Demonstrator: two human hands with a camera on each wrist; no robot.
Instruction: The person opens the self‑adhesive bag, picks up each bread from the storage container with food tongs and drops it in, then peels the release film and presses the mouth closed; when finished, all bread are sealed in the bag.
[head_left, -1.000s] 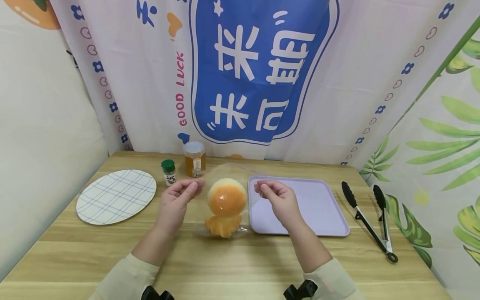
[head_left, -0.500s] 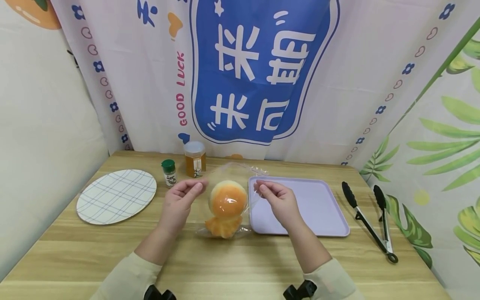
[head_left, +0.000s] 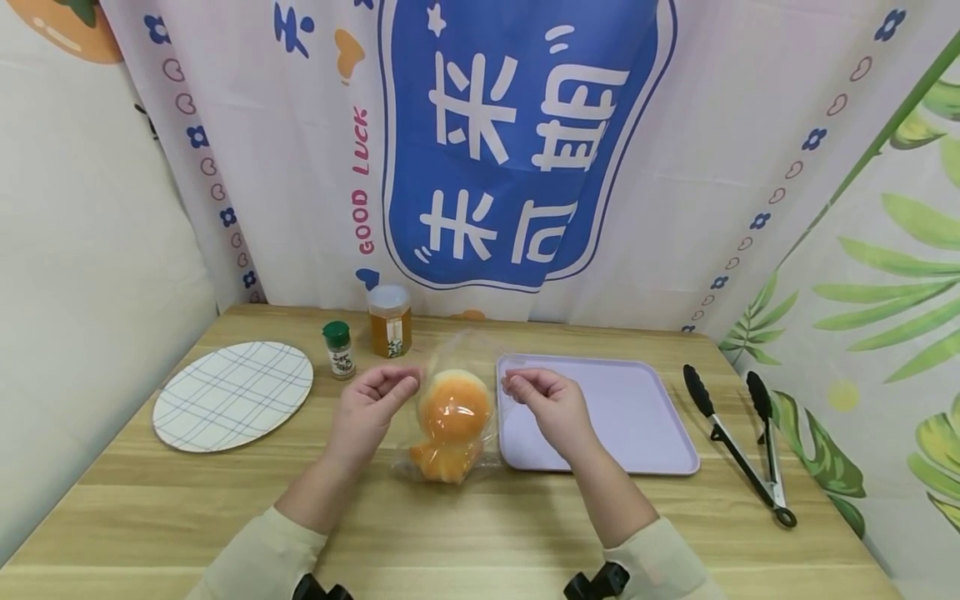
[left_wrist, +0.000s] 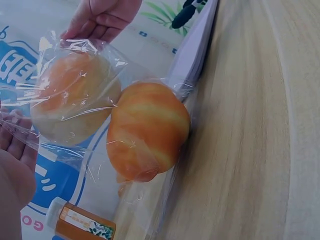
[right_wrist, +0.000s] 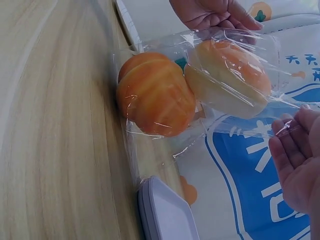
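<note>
A clear plastic bag point(head_left: 468, 343) with two breads inside hangs between my hands in the head view. The upper one is a round golden bun point(head_left: 454, 407); beneath it is a smaller ridged bread roll point(head_left: 444, 461). My left hand point(head_left: 372, 408) pinches the bag's left side between thumb and fingers. On the opposite side, my right hand point(head_left: 553, 406) pinches its film near the purple tray's left edge. The left wrist view shows the ridged roll point(left_wrist: 147, 131) low in the bag, close to the tabletop. Shiny film covers both breads in the right wrist view.
An oval checked plate point(head_left: 232, 396) lies on the left of the wooden table point(head_left: 465, 542). Behind my left hand stand a green-capped spice shaker point(head_left: 340, 350) and an amber jar point(head_left: 390, 323). The purple tray point(head_left: 607, 417) is at right, with black-tipped tongs point(head_left: 738, 450) beyond it.
My left hand has shifted right and slightly nearer to me, so the hands are closer together. The bun has sunk a little lower in view. Both hands keep their pinch.
</note>
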